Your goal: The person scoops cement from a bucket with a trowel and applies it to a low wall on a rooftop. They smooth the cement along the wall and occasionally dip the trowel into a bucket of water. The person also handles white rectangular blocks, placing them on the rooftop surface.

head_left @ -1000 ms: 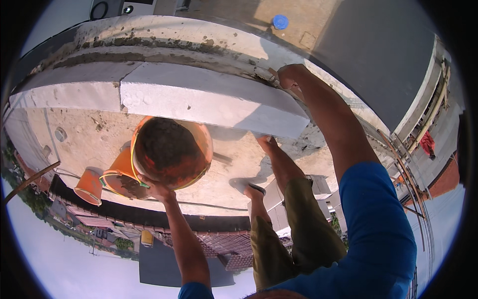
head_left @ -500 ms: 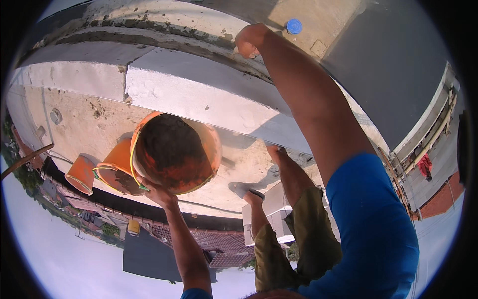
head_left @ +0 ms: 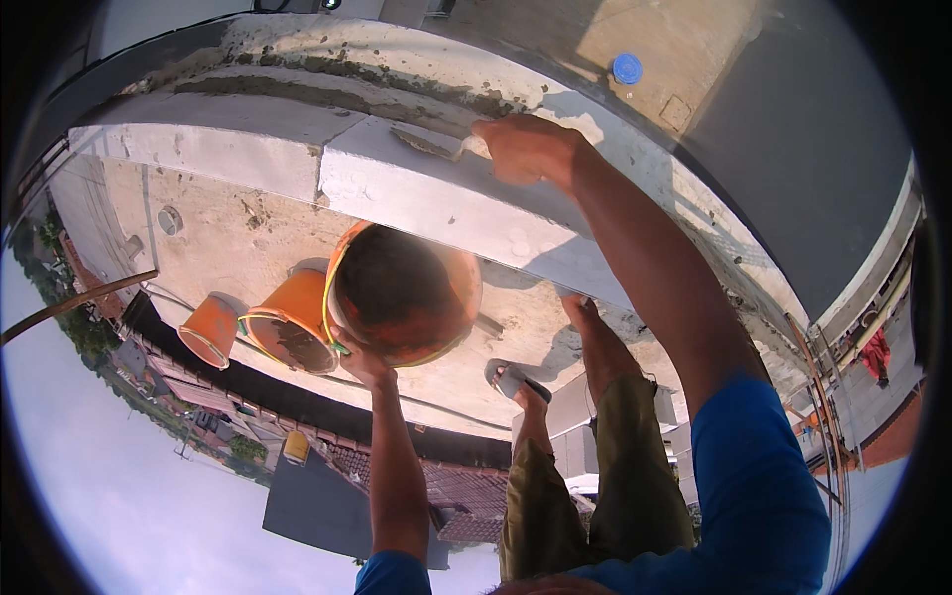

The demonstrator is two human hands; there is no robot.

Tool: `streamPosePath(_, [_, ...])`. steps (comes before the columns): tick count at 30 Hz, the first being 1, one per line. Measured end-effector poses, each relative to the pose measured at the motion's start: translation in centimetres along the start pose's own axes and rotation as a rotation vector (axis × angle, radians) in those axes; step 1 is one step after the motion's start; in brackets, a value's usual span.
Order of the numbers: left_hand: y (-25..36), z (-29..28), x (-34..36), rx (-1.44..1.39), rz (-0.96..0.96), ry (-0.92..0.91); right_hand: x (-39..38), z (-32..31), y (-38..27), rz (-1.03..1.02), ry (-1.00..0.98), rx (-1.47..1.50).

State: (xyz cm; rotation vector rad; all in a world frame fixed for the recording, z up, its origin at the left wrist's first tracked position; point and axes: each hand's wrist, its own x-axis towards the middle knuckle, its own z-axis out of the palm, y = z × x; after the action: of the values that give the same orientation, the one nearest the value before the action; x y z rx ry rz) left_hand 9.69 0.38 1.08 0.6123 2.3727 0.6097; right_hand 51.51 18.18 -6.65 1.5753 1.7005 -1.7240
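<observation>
Mortar (head_left: 392,270) lies in one bucket (head_left: 460,273); two more buckets (head_left: 296,296) left of it — blocks (head_left: 436,210) beyond.

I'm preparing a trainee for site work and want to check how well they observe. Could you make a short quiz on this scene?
1. True or false: the right hand is on the rim of the large orange bucket.
2. Which of these is nearest the right hand? a) red cloth b) white block c) blue round object
3. Fill in: to the left of the large orange bucket are ___ smaller orange buckets.

Key: 1. False; the left hand is at that rim. 2. b. 3. Two.
</observation>
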Motion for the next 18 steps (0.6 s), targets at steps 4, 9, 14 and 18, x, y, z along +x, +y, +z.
streamPosePath(4, [2.1,-0.1,-0.4,-0.014,-0.091,-0.047,-3.4,1.4,3.8,0.298,-0.058,0.052])
streamPosePath(9, [3.3,0.3,-0.4,0.011,0.0,-0.041,4.5,4.6,9.4,0.423,-0.284,-0.058])
streamPosePath(14, [2.4,0.3,0.7,0.03,0.046,0.024,13.4,2.1,4.1,0.3,-0.086,-0.195])
streamPosePath(18, [1.3,-1.1,1.5,0.011,-0.067,-0.083,17.8,-3.2,-5.3,0.336,-0.172,-0.177])
